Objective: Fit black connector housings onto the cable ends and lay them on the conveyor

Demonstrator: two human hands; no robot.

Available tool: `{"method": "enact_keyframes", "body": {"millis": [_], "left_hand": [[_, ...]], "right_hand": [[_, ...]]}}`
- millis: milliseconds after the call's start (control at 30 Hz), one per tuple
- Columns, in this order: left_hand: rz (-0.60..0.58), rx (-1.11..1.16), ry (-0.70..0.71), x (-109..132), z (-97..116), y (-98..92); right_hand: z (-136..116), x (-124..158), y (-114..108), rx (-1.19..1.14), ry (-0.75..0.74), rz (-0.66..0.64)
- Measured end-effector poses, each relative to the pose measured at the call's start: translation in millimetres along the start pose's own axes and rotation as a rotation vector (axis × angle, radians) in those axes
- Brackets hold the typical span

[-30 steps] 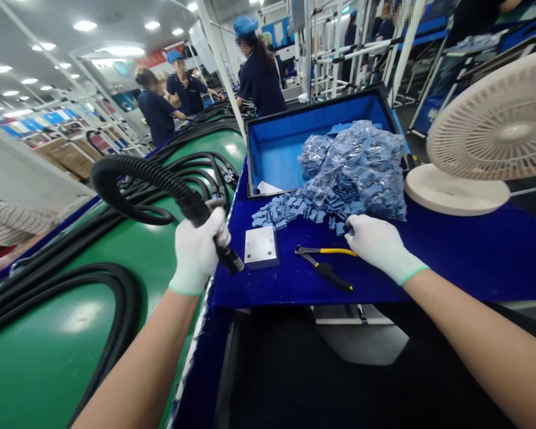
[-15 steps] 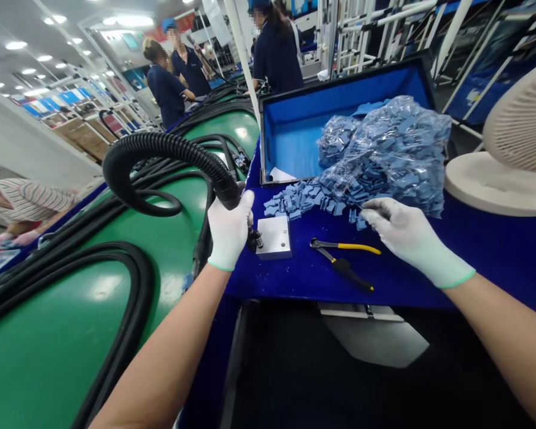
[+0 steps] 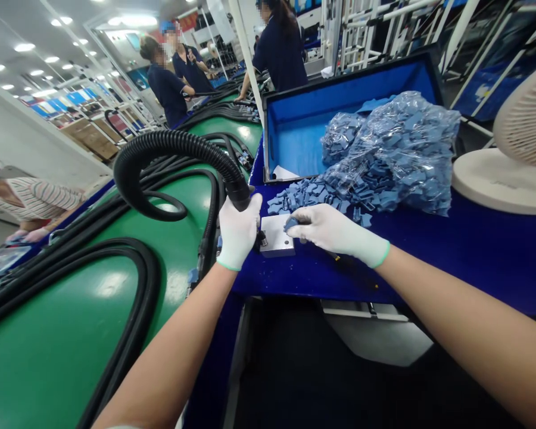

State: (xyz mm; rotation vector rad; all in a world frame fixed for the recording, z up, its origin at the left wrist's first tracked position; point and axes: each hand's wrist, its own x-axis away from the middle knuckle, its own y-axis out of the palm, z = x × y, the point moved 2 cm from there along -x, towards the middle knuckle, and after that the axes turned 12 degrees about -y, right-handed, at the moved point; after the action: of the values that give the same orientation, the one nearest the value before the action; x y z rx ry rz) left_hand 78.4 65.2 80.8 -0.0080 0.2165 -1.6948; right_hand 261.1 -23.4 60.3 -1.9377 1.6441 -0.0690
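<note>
At the metal block (image 3: 274, 242), the left hand (image 3: 239, 231) is gripping a springy-looking hose (image 3: 178, 143) near its end, the right hand (image 3: 328, 231) pinching apparently a lightweight clip (image 3: 289, 224).

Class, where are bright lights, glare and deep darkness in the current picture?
Head view: ceiling lights glow white at upper left; head view: pale glare on the green tabletop, glints on the plastic bag; head view: near black at bottom centre, below the blue tabletop.

Bright ceiling lights (image 3: 24, 47); glare spots on green tabletop (image 3: 71, 322); darkness below blue bench (image 3: 411, 268); edges stretched.
</note>
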Motion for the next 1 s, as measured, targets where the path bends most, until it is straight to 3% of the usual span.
{"method": "enact_keyframes", "body": {"millis": [133,300,400,500,633,733,833,933,1000], "left_hand": [[-0.133,-0.010,0.041,-7.1,-2.1,-2.0],[-0.115,-0.091,0.069,-15.2,-4.4,-5.1],[-0.169,-0.068,0.040,-17.8,-7.3,-6.2],[-0.218,-0.065,0.022,-16.6,-6.7,-7.1],[-0.193,0.055,0.066,-8.4,11.6,-19.2],[-0.109,0.289,0.050,6.3,33.0,-57.1],[-0.236,0.446,-0.204,37.4,37.9,-123.9],[-0.407,0.371,-0.561,87.7,15.9,-206.3],[-0.525,0.171,-0.695,124.8,-5.4,-255.8]], "right_hand": [[-1.0,-24.2,16.2,0.026,-0.038,-0.012],[6.1,-54.2,35.7,0.078,-0.120,-0.076],[17.5,-62.5,42.0,-0.008,-0.056,-0.143],[24.3,-63.4,40.7,-0.077,0.013,-0.122],[21.4,-61.1,37.1,-0.060,0.049,-0.182],[16.8,-60.2,34.8,-0.065,0.013,-0.222],[13.7,-59.3,33.7,-0.032,-0.019,-0.230],[10.9,-57.7,34.9,0.020,-0.015,-0.240],[9.3,-57.2,36.1,0.061,-0.017,-0.229]]}}
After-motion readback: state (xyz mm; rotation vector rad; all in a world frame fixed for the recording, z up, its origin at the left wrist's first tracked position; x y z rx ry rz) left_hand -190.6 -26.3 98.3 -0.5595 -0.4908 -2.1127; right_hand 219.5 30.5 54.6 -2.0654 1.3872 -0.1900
